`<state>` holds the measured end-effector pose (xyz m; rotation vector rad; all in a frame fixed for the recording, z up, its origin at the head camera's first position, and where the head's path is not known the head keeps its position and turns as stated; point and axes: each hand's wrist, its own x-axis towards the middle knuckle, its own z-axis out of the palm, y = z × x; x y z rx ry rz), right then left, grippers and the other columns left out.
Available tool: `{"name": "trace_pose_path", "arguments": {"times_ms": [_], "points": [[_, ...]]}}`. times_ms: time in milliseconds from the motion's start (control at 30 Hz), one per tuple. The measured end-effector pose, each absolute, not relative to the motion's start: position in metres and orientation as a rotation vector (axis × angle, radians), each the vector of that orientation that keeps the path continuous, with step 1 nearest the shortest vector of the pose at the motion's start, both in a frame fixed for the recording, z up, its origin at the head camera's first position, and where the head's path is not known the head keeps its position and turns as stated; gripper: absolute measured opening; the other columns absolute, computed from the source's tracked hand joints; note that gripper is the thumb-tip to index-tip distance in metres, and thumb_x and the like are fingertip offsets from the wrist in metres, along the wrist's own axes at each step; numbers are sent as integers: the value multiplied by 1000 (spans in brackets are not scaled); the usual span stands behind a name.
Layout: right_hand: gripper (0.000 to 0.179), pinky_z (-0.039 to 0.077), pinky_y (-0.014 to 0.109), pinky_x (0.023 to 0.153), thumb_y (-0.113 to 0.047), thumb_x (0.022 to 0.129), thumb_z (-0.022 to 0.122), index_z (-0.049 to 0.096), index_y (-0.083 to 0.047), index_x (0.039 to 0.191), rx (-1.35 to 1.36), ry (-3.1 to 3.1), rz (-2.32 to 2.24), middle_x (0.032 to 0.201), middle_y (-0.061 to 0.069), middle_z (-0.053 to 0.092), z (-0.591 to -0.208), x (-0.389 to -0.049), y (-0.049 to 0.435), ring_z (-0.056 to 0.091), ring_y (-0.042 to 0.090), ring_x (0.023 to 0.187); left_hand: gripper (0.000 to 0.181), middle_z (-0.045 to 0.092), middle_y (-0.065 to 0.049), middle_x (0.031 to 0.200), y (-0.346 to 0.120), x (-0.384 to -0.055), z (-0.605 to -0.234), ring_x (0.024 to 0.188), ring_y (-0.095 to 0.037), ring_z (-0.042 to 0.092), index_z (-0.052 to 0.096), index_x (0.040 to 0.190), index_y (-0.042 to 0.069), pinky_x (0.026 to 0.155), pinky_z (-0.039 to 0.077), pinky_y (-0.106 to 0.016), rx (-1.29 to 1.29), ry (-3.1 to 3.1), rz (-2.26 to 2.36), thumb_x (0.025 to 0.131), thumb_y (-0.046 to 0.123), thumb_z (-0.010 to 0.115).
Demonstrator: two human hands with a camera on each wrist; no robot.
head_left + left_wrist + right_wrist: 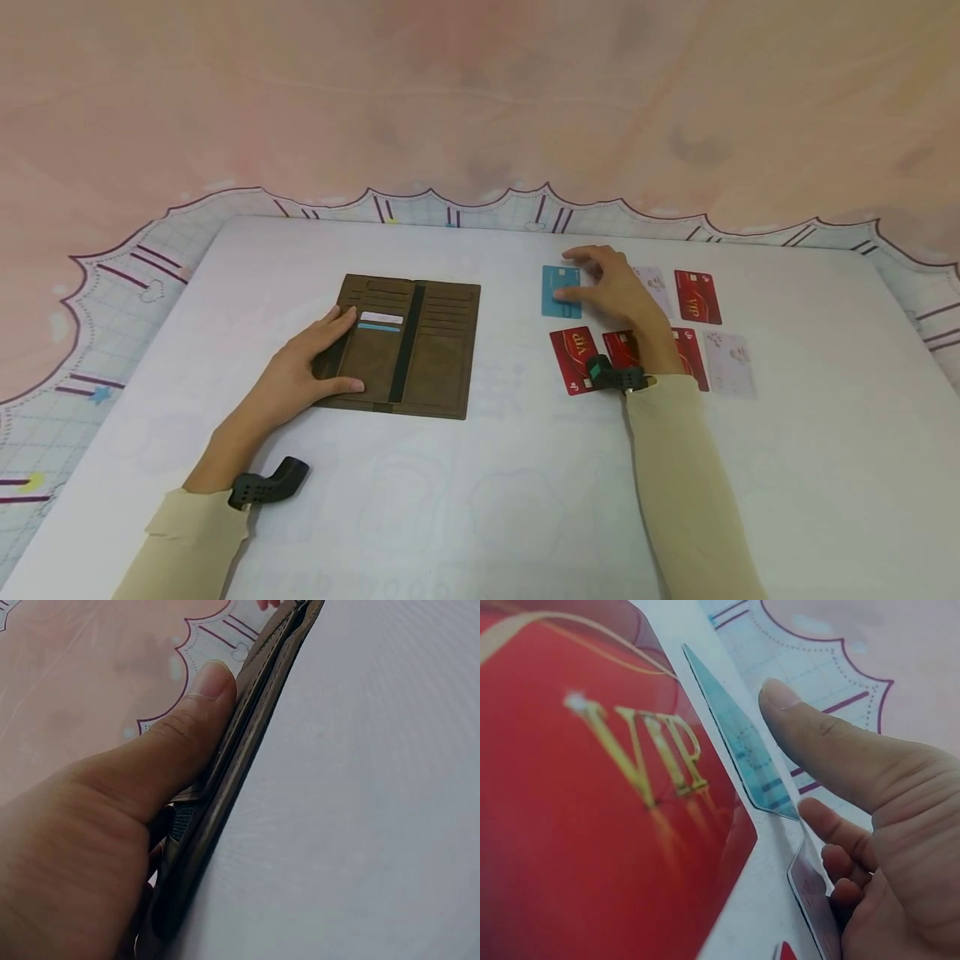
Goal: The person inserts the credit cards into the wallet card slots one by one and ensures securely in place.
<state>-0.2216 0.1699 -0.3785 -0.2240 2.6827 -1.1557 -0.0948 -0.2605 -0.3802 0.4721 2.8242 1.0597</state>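
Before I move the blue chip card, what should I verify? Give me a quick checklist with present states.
1. Brown bifold wallet spread open on the table: ok.
2. Left hand resting on the wallet's left side: ok.
3. Blue chip card lying flat, chip side up: ok.
4. Right hand pinching that card: not ok, only reaching over it.
5. Thumb touching the card: cannot tell.
6. Slots in the wallet's right-hand panel showing no cards: ok.

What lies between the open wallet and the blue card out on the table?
Only bare white tabletop lies between the wallet and the blue card, as the head view shows.
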Motion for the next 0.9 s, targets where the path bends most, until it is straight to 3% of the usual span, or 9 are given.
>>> {"name": "trace_pose_path", "arguments": {"times_ms": [533, 900], "points": [[69, 34, 51, 104, -36, 76, 81, 50, -22, 137, -281, 2664, -1065, 144, 10, 35, -376, -221, 169, 33, 30, 124, 96, 18, -16, 157, -259, -94, -376, 140, -44, 17, 27, 152, 17, 105, 19, -66, 459, 2833, 1017, 75, 30, 82], [72, 38, 52, 100, -32, 76, 81, 49, -20, 139, -353, 2700, -979, 140, 12, 38, -377, -223, 166, 32, 32, 123, 96, 18, -16, 156, -259, -94, -377, 140, -43, 17, 27, 152, 16, 105, 19, -65, 459, 2836, 1012, 75, 30, 82]]}}
